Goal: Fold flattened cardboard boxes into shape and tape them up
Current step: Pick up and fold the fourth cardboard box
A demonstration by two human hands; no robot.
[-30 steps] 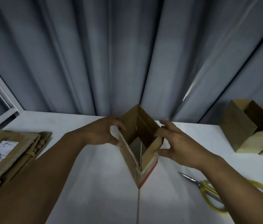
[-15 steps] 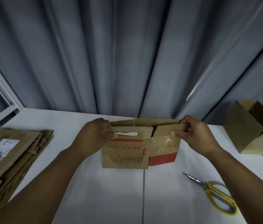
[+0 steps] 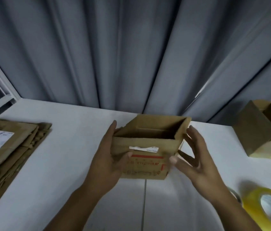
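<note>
A small brown cardboard box (image 3: 148, 157) with red print and a torn white label stands opened into shape on the white table (image 3: 68, 164), its open top facing up. My left hand (image 3: 109, 159) holds its left side, with the thumb across the front face and the fingers up the side wall. My right hand (image 3: 193, 157) is at the box's right side with fingers spread and straight. Its thumb tip touches the front right corner. A roll of yellow tape (image 3: 268, 210) lies at the bottom right.
A stack of flattened cardboard boxes (image 3: 10, 147) lies at the table's left edge. Formed brown boxes (image 3: 261, 130) stand at the far right. Grey curtains (image 3: 131, 55) hang behind the table. A seam runs down the table below the box.
The box has gone from a half-flat shape to a squared box with its open top up. My right hand let go of the top flap and spread beside the box. The tape roll came into view.
</note>
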